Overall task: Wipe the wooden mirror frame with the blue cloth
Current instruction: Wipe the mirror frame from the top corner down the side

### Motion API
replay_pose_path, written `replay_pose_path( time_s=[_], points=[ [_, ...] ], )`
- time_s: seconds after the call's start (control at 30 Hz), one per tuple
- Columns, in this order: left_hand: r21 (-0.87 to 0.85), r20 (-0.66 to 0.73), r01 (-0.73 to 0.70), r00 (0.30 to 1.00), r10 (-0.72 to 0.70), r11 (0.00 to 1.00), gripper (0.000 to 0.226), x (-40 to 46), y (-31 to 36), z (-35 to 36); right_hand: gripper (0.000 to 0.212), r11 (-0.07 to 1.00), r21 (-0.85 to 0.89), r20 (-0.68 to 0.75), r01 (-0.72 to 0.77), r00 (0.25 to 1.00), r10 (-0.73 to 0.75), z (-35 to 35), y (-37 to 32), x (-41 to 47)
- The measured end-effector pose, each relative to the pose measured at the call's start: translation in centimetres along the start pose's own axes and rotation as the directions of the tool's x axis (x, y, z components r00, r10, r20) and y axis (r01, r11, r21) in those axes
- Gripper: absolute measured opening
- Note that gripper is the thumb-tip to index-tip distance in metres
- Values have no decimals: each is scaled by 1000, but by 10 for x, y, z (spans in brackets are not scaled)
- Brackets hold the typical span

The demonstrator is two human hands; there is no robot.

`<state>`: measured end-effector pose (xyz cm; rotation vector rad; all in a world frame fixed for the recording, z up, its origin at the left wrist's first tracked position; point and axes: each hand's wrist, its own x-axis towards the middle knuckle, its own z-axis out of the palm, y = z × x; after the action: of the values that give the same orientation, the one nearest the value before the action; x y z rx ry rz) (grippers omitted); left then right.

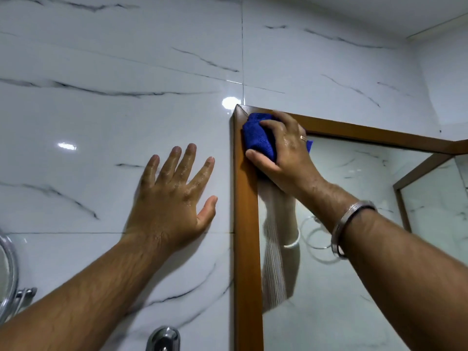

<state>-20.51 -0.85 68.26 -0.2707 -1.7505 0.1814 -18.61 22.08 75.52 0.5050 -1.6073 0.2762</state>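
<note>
The right hand [281, 150] is clutching the bunched dark-blue microfibre cloth [259, 138] against the top-left corner of the brown wooden mirror frame [247, 224], while the left hand [172, 198] is bracing spread-fingered on the white marble-patterned wall tile [101, 122], so most of the frame probably remains to be wiped.

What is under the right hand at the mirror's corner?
A bunched blue cloth, pressed against the wooden frame by the right hand. The frame and glass beneath the cloth are covered.

Head cam, close, tilted up at wall [101, 72], mirror frame [247, 224] corner.
</note>
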Motion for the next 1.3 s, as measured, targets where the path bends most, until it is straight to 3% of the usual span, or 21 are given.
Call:
replay_pose_path(
  time_s=[0.13,0.3,0.43,0.5,0.6,0.67,0.77,0.9,1.03,1.13,1.23,1.3],
  points=[
    [3,-4,-21,1000,22,1000,74,0,0,0,75,998,-51,10,38,999,-37,9,1,-50],
    [1,22,-24,999,24,1000,72,-25,11,4,76,999,-54,146,10,989,-2,28,-24,-240],
    [-2,63,-91,994,90,996,70,-62,26,12,45,979,-184,327,92,945,-27,30,-35,-339],
    [-2,77,-90,993,90,996,70,-67,28,11,53,978,-159,351,138,933,-75,22,-28,-318],
    [-6,78,-80,994,81,997,70,-66,30,10,83,987,-50,299,152,945,-131,4,-17,-226],
    [-11,74,-84,994,85,996,70,-65,30,11,83,995,-50,204,85,976,-74,0,-11,-147],
    [-28,43,-89,995,90,996,69,-66,28,15,84,997,-73,186,18,983,-4,-1,-4,-47],
    [-36,25,-85,996,86,996,70,-66,28,16,79,998,-67,169,21,986,-9,0,3,-16],
    [-17,50,-89,995,90,996,69,-69,27,13,78,1000,30,116,-8,993,4,8,-11,-92],
    [-13,80,-114,990,115,993,68,-78,27,13,82,998,56,216,-30,976,17,15,-27,-209],
    [-7,117,-142,983,141,990,66,-98,28,14,59,999,25,269,25,963,-31,23,-45,-333],
    [-18,144,-126,981,127,992,65,-114,33,13,56,998,-36,368,53,929,-36,22,-49,-370]
  ],
)
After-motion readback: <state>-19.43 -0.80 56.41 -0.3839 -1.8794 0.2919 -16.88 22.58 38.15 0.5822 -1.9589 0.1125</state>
